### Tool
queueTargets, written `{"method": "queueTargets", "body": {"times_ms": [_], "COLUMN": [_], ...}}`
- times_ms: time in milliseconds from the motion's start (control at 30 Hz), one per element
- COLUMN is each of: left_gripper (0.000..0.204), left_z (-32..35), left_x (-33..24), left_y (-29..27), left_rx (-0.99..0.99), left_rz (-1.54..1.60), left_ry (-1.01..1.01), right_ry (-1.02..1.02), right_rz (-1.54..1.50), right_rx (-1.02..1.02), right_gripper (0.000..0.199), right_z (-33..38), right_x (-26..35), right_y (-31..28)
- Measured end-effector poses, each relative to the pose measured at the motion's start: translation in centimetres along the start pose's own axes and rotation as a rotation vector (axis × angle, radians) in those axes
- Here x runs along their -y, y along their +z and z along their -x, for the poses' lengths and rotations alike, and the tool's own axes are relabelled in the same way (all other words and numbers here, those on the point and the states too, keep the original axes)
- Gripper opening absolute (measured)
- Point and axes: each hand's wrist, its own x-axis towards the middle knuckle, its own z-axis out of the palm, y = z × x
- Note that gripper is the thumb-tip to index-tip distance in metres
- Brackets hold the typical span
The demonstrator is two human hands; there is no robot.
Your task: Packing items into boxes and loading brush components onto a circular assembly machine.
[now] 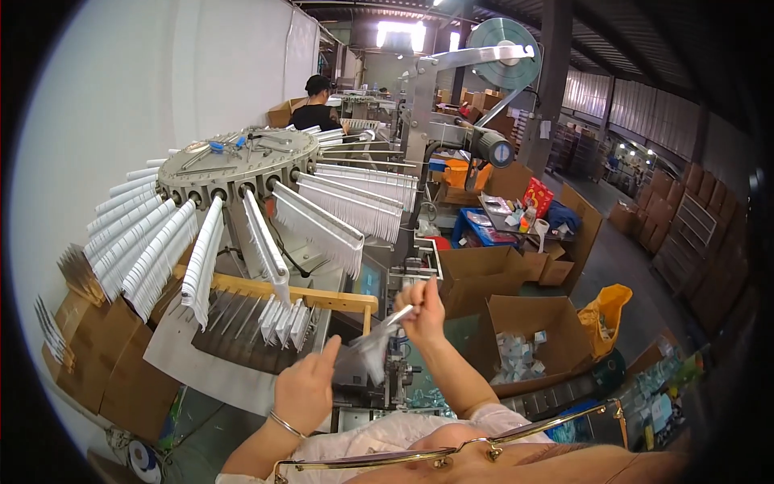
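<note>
1. Head view, right hand (423, 313): raised near the middle, fingers closed in a pinch on the upper end of a thin, clear-looking piece (374, 355); apparently gripped by the tip to leave the rest free, slanting down and leftward.
2. Left hand (305, 391): just beside the lower end of the piece, partly curled, with at least 1 finger pointing upward; perhaps placed there for steadying. Cannot tell whether touching or holding anything.
3. Ahead, at left: round metal wheel (251, 167) with white strips (318, 222) hung along outward arms, probably fanned like spokes to prevent tangling. On top, tools (240, 143), likely set there for easy reach.
4. Below the wheel: wooden bar (330, 299), with small white bundles (282, 323) in a row beneath, seemingly lined up for order.
5. At right: cardboard box (532, 313), open-topped, with small packets (518, 355) loose inside, presumably for quick dropping-in without stacking.
</note>
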Motion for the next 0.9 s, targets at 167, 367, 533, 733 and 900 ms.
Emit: {"method": "queueTargets", "body": {"times_ms": [167,367,533,733,900], "left_gripper": [0.040,0.038,0.036,0.038,0.035], "left_z": [3.0,5.2,6.1,6.0,6.2], "left_x": [2.3,2.9,3.6,4.3,4.4], "left_y": [0.3,-0.3,-0.3,0.5,0.4], "left_rx": [-0.111,-0.119,-0.105,-0.165,-0.169], "left_rz": [0.250,0.282,0.278,0.296,0.323], "left_ry": [-0.165,-0.225,-0.263,-0.228,-0.228], "right_ry": [-0.248,-0.389,-0.368,-0.354,-0.375], "right_rz": [0.418,0.794,0.799,0.778,0.765], "right_rx": [0.029,-0.148,-0.075,-0.114,-0.089], "right_gripper": [0.043,0.027,0.021,0.017,0.018], "right_z": [-8.9,-17.2,-17.3,-17.6,-17.9], "right_x": [2.8,4.4,3.6,3.7,3.5], "right_y": [-1.8,-4.8,-3.6,-4.2,-3.7]}}
